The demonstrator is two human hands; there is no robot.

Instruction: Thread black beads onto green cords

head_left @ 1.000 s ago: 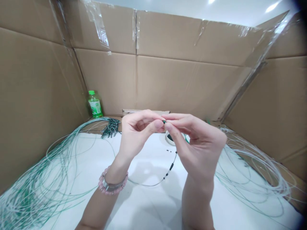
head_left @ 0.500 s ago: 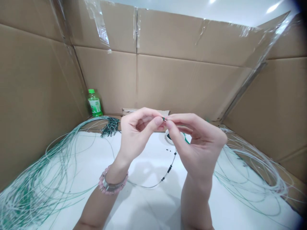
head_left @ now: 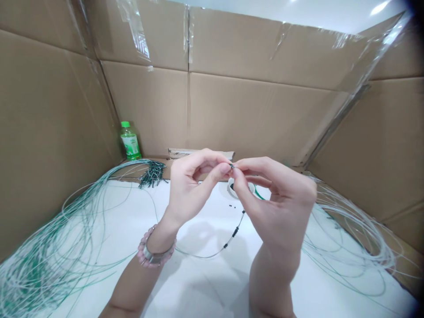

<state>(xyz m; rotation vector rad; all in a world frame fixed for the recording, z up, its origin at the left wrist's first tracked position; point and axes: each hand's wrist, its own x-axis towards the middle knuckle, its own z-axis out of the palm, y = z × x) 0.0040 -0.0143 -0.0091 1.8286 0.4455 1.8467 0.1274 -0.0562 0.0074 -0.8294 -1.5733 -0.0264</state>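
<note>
Above the middle of the white tabletop [head_left: 198, 282], my left hand [head_left: 195, 183] and my right hand [head_left: 274, 198] meet at their fingertips. Each is closed in a pinch of thumb and forefinger. A tiny dark piece [head_left: 232, 166] shows between the two pinches; its kind is too small to tell. From behind my right hand a thin wire [head_left: 212, 256] hangs down and curves left past my left wrist. Several small black beads [head_left: 235, 232] sit along it. Behind my right thumb stands a white bowl [head_left: 252, 187] with dark bits inside, partly hidden.
A large bundle of green and white wires [head_left: 36, 260] lies at left, its dark ends [head_left: 153, 174] gathered at the back. More loose wires [head_left: 374, 247] lie at right. A green bottle [head_left: 130, 141] stands in the back left corner. Cardboard walls [head_left: 265, 110] enclose the table.
My left hand has shifted slightly right, closer to my right fingertips. The green tip seen between the fingers before now shows as a smaller dark piece.
</note>
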